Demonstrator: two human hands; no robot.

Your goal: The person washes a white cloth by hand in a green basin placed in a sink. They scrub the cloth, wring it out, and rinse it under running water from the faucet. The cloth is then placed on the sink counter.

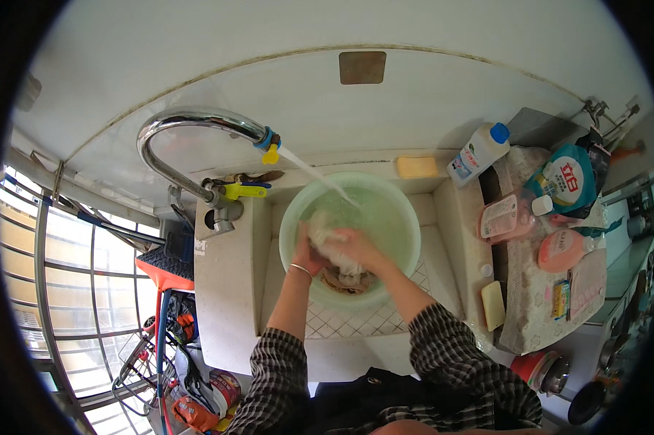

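A pale green plastic basin [411,239] of water stands in the tiled sink [354,325]. Inside it, my left hand [308,249] and my right hand [358,249] grip a white wet cloth [327,234] between them, slightly blurred. A bracelet circles my left wrist. Below the hands, a brown cloth [346,284] lies partly in the water near the basin's front side. Water runs from the curved chrome faucet [196,115] into the basin behind the hands. My left fingers are partly hidden by the cloth.
On the back ledge sits a yellow soap bar [416,167]; a green-handled brush [245,190] lies by the faucet. A white detergent bottle [478,155], a pink bottle [504,217] and another soap bar [493,306] are at right. A broom [164,269] stands at left.
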